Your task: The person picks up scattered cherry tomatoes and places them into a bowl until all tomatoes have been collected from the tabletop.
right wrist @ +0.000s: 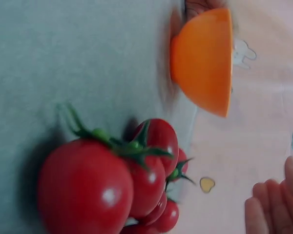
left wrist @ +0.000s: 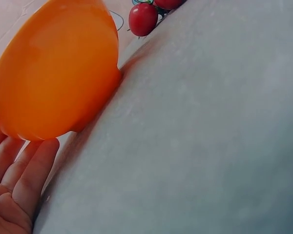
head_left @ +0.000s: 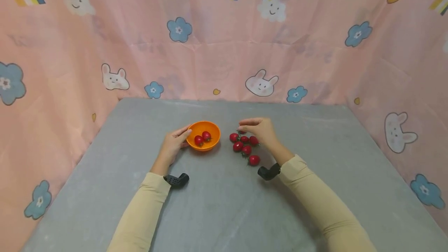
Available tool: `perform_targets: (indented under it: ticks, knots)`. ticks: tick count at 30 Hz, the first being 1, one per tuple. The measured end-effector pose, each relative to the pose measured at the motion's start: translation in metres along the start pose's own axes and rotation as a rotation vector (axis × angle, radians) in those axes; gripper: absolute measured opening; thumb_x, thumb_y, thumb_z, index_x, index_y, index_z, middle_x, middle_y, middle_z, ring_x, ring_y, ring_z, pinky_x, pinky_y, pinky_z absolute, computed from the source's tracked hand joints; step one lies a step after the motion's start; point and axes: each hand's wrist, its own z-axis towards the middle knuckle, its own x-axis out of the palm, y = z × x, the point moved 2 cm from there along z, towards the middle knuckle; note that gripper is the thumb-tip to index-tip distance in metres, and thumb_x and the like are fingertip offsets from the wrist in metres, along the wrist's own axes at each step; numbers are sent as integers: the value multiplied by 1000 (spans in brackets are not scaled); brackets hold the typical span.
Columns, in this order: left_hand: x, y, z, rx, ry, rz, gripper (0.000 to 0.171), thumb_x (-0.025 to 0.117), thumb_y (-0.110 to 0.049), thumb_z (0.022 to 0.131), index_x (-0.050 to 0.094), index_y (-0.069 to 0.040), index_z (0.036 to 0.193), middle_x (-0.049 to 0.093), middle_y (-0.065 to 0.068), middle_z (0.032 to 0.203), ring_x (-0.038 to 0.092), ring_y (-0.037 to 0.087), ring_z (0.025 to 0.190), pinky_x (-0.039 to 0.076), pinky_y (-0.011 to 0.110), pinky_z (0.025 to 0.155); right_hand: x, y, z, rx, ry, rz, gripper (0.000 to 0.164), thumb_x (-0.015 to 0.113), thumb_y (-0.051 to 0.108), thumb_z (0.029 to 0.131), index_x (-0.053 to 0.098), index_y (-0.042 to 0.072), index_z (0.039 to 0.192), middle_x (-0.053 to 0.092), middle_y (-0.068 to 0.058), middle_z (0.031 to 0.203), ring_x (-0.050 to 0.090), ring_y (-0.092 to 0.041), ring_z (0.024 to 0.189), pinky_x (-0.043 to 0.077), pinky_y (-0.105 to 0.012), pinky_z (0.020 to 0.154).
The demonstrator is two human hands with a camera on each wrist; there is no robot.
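Observation:
My left hand (head_left: 174, 143) grips the orange bowl (head_left: 203, 148) by its left side, thumb at the rim and fingers lower on the outside. Two red cherry tomatoes (head_left: 206, 136) lie inside the bowl. To the right of the bowl, several cherry tomatoes (head_left: 246, 150) with green stems form a loose cluster on the table. My right hand (head_left: 262, 129) hovers over the far side of this cluster, thumb and fingers apart. In the right wrist view nothing shows between its fingers (right wrist: 256, 217). One tomato beneath the hand is partly hidden.
The grey table (head_left: 217, 205) carries the bowl and the tomatoes. Behind it and at both sides hangs a pink curtain (head_left: 210, 61) with rainbows, rabbits and flowers. A black wrist device (head_left: 177, 181) is worn on the left arm, another black device (head_left: 269, 172) on the right.

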Motion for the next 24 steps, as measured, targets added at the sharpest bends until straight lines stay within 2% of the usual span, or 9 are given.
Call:
perform_targets:
  ticks: [7, 10, 15, 24]
  knots:
    - [2, 1, -2, 26, 1, -18, 49, 66, -39, 84, 58, -16, 128, 55, 3, 133, 55, 19, 115, 55, 26, 79, -21, -22, -10, 97, -57, -65, 41, 72, 36, 79, 69, 11, 111, 67, -7, 114, 54, -20, 114, 42, -42, 99]
    - [1, 1, -2, 28, -4, -6, 48, 65, -38, 85, 58, -17, 127, 55, 3, 133, 55, 18, 116, 55, 25, 79, -26, -29, -12, 120, -83, -89, 43, 73, 38, 78, 69, 11, 110, 67, -7, 114, 53, -20, 116, 43, -41, 97]
    - [1, 1, -2, 24, -7, -2, 46, 65, -38, 86, 59, -18, 127, 55, 2, 133, 54, 17, 116, 55, 26, 79, -29, -38, -14, 106, -109, -91, 38, 74, 32, 78, 70, 8, 108, 67, -11, 112, 52, -21, 117, 42, -39, 98]
    - [1, 0, -3, 12, -12, 41, 48, 64, -42, 85, 58, -21, 128, 54, -1, 133, 52, 15, 118, 54, 26, 81, -33, -46, -16, 141, -111, -90, 39, 75, 32, 77, 70, 9, 108, 67, -9, 112, 52, -21, 116, 44, -37, 96]
